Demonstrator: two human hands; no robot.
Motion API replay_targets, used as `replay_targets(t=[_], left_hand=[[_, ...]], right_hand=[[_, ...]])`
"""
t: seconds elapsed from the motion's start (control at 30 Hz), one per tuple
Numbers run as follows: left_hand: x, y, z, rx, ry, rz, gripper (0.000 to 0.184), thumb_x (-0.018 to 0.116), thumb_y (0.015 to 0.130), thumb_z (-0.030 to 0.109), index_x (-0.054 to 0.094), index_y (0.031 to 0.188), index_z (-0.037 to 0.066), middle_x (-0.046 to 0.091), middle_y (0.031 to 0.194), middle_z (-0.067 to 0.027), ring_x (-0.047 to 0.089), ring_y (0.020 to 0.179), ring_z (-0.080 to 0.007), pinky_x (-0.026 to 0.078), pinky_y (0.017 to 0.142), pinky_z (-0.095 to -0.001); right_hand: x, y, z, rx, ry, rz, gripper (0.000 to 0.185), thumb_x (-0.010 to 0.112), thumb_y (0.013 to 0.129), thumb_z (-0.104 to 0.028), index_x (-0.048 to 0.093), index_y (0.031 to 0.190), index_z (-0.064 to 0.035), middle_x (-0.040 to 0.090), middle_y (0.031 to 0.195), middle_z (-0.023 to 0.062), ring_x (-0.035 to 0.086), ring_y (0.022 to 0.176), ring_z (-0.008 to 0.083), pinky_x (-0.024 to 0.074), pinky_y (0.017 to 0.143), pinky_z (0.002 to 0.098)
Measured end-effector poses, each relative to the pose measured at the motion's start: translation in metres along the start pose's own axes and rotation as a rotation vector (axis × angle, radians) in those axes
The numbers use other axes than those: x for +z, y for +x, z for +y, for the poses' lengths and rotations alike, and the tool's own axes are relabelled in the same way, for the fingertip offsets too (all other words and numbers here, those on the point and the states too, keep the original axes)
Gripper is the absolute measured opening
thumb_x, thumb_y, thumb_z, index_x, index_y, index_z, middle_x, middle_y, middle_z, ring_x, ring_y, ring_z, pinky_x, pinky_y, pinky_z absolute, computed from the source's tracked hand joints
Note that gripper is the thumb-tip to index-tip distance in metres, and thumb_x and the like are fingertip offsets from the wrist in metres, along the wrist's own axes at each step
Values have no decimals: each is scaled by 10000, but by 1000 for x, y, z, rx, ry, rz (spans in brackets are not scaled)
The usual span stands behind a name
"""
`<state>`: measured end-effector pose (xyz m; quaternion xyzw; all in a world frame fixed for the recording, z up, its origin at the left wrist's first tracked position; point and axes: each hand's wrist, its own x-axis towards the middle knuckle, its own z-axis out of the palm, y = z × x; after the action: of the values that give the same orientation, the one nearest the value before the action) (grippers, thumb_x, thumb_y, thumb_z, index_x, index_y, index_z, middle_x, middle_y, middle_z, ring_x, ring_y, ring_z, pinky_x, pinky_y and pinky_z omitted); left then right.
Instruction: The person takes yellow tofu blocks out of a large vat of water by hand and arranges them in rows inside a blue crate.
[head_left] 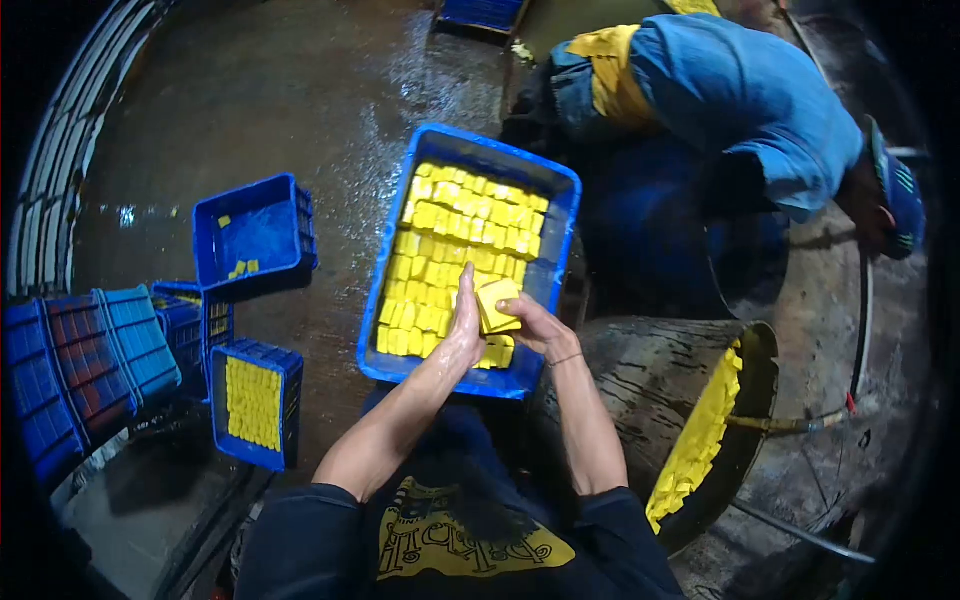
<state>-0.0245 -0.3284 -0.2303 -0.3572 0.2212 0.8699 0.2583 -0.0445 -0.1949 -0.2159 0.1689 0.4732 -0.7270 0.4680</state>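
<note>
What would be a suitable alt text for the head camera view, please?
A person's right hand grips yellow blocks, the left hand held flat beside them, above a large blue crate holding rows of similar pieces. More crates stand at the picture's left, on a wet-looking floor; at upper right, someone in a blue shirt bends forward.

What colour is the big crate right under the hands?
The crate is blue, seen best in the head view.

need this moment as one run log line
right hand: holding yellow block | left hand: flat, beside it | crate: below hands, yellow rows inside | person: bent over, upper right
</note>
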Motion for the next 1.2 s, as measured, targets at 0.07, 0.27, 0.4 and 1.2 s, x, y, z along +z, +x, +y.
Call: replay_targets(t=[0.07,0.27,0.4,1.2], left_hand=[[-50,41,-2,143,96,173,798,355,912,657,391,1401,28,551,1284,-153,492,1215,-268,339,1057,-412],[-187,47,4,617,1866,415,533,479,877,258,441,1337,-9,360,1441,-202,307,1353,-370,287,1091,-464],[-184,22,-5,294,2292,248,572,475,866,264,393,1389,45,348,1473,-116,229,1397,-352,233,1100,-530],[272,-98,-231,974,1529,-1375,292,616,736,-34,568,1023,-8,578,1018,-163,597,930,-299,502,811,-380]], right_hand=[[-3,33,9,-2,97,92,449,641,852,-198,511,1240,-12,613,1165,69,599,1048,169,491,921,311],[22,126,27,92,119,87,409,644,853,-320,561,1141,-41,634,1016,70,622,898,183,541,769,348],[72,184,86,151,-1071,929,730,742,647,-530,567,1204,-92,461,1263,212,450,1146,426,426,935,490],[-99,-427,97,-668,-508,1378,291,687,785,-114,609,1031,18,659,902,121,641,820,186,518,722,315]])
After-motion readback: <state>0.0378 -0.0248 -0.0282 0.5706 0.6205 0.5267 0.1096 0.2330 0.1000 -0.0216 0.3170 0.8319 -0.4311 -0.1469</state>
